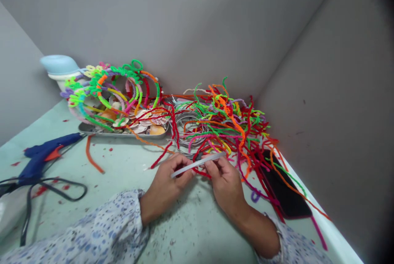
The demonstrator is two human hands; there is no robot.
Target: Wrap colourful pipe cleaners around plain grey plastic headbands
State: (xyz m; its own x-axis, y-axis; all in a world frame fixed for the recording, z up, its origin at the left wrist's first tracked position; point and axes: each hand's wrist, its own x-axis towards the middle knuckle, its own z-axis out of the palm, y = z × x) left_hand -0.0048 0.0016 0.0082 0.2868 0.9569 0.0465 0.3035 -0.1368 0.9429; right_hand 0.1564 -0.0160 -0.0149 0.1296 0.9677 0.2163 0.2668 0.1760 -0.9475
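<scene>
A translucent whitish glue stick [198,165] lies slantwise between my two hands, its right end higher. My left hand [166,184] is closed, with thumb and fingers pinching the stick's left part. Closed near its other end, my right hand [226,182] grips it between thumb and fingertips. A short red pipe cleaner [201,173] shows just under the stick, between the hands; whether fingers touch it I cannot tell. Right behind my hands spreads a tangled pile of coloured pipe cleaners [224,120], with a coil of silver wire [187,126] at its left side.
At left lies a blue glue gun [52,151] with its dark cord [58,186] looped on the table [184,231]. A metal tray [129,136] carries seashells [144,122] and pipe-cleaner headbands [104,92]. Behind it stands a blue-lidded container [60,67]. A dark phone [286,192] rests at right.
</scene>
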